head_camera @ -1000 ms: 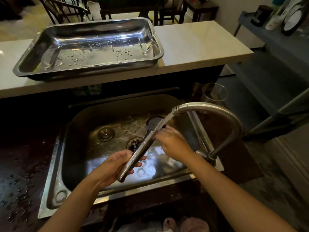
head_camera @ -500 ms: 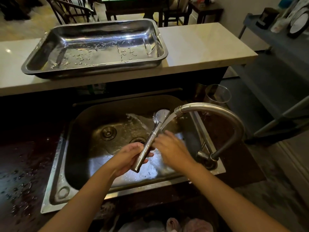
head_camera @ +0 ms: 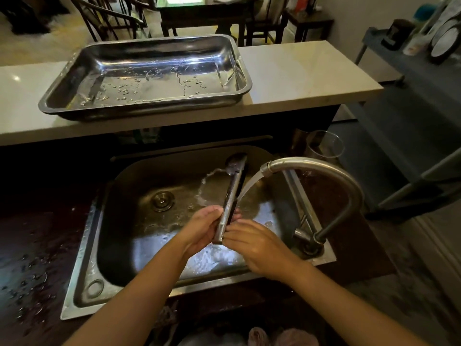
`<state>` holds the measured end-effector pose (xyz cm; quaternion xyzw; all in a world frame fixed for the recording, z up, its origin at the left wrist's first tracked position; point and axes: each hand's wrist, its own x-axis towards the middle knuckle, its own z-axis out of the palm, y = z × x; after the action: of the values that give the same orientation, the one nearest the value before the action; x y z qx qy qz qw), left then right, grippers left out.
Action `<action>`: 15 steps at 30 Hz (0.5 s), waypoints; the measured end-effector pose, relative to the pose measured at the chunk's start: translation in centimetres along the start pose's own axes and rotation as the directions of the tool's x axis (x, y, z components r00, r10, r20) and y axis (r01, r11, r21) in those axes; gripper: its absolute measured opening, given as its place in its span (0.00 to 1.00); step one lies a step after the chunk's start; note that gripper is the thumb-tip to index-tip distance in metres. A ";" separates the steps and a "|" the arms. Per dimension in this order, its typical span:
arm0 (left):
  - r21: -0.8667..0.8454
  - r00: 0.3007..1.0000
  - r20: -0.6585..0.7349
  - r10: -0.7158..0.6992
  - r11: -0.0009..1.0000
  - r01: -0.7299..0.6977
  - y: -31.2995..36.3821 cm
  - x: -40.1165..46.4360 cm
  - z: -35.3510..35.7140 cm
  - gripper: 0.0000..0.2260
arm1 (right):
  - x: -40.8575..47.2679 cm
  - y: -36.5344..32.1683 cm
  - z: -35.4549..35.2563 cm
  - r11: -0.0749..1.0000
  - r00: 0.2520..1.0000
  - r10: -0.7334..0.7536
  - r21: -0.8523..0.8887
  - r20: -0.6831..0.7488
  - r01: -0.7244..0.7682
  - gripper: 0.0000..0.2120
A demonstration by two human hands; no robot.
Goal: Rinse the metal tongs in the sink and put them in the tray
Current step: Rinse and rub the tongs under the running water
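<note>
Glossy wet metal tray (head_camera: 239, 71) on smooth pale stone counter (head_camera: 299, 71); brushed metal tongs (head_camera: 230, 196).

both hands (head_camera: 225, 236) on tongs (head_camera: 232, 196) under faucet (head_camera: 324, 168) stream, over sink (head_camera: 84, 270)

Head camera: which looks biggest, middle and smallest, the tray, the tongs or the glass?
Largest to smallest, as they look:
1. Tray
2. Tongs
3. Glass
The tray and glass sit farther from the camera than the tongs, so this is looks only. Part of the tongs hides behind the hands.
</note>
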<state>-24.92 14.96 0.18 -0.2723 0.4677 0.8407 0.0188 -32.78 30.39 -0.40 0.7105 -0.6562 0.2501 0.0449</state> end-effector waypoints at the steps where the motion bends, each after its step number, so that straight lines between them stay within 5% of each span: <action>1: -0.011 1.000 -0.007 -0.003 1.000 0.003 -0.1 0.1 0.0 0.14 | -0.3 -0.1 0.1 1.000 0.999 0.003 0.001 -0.039 -0.002 0.20; 4: -0.021 1.000 -0.022 -0.005 1.000 0.005 0.2 0.2 0.1 0.13 | -0.6 0.1 0.5 0.911 0.894 0.383 0.255 -0.232 -0.324 0.20; 5: -0.039 1.000 -0.022 -0.002 0.999 0.001 0.3 0.3 0.1 0.11 | -0.2 0.3 0.5 0.777 0.771 0.595 0.407 -0.226 -0.480 0.19; 7: -0.068 1.000 -0.025 0.012 0.998 -0.014 0.5 0.5 0.5 0.10 | 1.2 1.0 0.3 0.361 0.490 0.871 0.647 0.022 -0.671 0.18; 8: -0.058 0.999 -0.028 0.021 0.998 -0.023 0.6 0.6 0.7 0.09 | 2.0 1.5 0.4 0.146 0.390 0.900 0.707 0.195 -0.692 0.20; 10: 0.001 0.999 -0.025 0.033 0.999 -0.033 0.3 0.8 1.0 0.08 | 3.3 2.7 0.7 -0.127 0.321 0.850 0.754 0.418 -0.645 0.21; 13: 0.079 0.999 -0.029 0.026 0.997 -0.023 -0.5 0.8 1.0 0.05 | 4.6 3.1 1.1 -0.313 0.269 0.826 0.800 0.495 -0.511 0.09; 15: 0.094 0.998 -0.067 0.002 0.996 0.005 -0.9 0.4 0.6 0.04 | 4.9 2.9 1.8 -0.343 0.246 0.834 0.813 0.494 -0.469 0.07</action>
<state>-25.30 15.82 -0.46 -0.2997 0.5068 0.8081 0.0164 -34.94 24.85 -0.69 -0.0128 -0.6330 0.6501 -0.4203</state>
